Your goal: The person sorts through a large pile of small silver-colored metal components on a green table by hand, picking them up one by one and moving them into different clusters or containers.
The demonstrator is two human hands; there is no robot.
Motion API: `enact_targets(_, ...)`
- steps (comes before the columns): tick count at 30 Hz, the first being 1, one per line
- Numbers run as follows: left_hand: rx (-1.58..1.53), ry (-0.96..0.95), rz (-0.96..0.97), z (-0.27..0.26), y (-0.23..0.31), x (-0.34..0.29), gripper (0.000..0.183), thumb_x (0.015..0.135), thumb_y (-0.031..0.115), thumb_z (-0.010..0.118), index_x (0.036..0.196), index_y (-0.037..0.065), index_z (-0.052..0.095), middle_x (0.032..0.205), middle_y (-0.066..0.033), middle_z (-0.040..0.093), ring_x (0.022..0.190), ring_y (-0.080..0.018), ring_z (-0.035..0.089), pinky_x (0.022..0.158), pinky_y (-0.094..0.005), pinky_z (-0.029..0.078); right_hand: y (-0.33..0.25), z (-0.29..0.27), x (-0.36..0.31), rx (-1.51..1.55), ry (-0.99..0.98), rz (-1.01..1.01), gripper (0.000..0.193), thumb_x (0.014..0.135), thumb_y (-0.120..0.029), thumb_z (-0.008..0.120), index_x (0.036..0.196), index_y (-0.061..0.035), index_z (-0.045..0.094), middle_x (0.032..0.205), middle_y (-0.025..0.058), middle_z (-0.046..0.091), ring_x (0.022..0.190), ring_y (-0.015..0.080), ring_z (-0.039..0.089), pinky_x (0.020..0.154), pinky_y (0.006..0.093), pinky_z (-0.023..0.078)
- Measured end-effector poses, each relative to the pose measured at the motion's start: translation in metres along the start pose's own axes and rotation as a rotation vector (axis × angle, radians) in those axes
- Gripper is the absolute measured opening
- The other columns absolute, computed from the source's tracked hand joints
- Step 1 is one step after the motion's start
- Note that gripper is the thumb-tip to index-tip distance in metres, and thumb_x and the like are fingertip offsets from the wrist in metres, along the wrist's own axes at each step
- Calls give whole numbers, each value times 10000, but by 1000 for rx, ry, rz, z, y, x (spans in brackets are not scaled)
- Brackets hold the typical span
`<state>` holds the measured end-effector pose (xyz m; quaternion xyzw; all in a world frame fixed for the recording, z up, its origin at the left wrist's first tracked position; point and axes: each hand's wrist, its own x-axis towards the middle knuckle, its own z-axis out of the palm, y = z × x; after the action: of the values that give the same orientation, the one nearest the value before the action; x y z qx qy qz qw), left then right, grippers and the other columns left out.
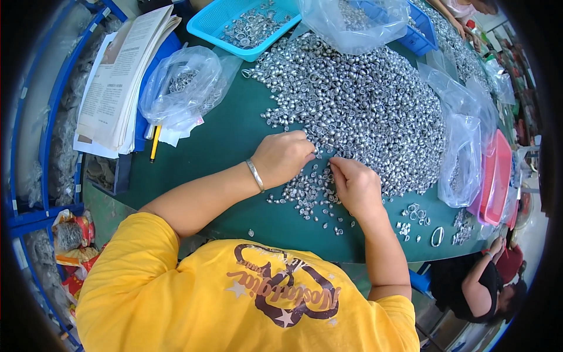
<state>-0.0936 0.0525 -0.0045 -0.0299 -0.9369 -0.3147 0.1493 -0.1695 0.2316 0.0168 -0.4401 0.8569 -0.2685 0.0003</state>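
A large heap of small silvery metal pieces [363,105], rounded and hollow like jewellery parts, lies on the green tabletop [193,152]. At the heap's near-left edge, my left hand [284,157] is closed, thumb and fingertips pinched together. My right hand [356,183] is a little to its right, also in a pinch, its fingertips pointing toward the left hand. Whatever sits between the fingers of either hand is too small or hidden to make out. A looser scatter of the same metal pieces [308,193] spreads between and below my hands. My left wrist wears a silver bangle [255,176].
At the far side stand a turquoise basket [199,28], a clear plastic bag [358,35] and a blue basket [425,41]. Papers [114,88], another bag [182,88] and a yellow pen [155,144] lie left. Rings [415,214] and a pink basket [495,176] are right. Other people sit nearby.
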Motion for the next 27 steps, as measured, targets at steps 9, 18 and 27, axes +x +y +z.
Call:
enact_targets(9,14,-41,1,-2,6,4,87,707,131,653,748,66,612,713,-80,538,650,-263,568,571,-355,470,-10,14,14,-20,-27,-24,79,775,-130,583,813,-70,617,697,108,598,605,286,591,528,372,475)
enact_targets(18,21,-17,-4,6,7,4,78,720,131,642,738,65,604,705,-78,534,644,-267,568,562,-354,470,6,-15,8,67,-73,95,81,754,-115,595,797,-68,646,722,107,611,645,287,598,582,369,484)
enact_targets(27,-430,-30,-115,0,11,2,94,719,88,673,786,38,631,694,-44,555,578,-152,524,545,-263,421,-4,-2,-1,14,-99,-29,68,747,-94,623,800,-66,654,675,82,596,571,237,588,510,334,463)
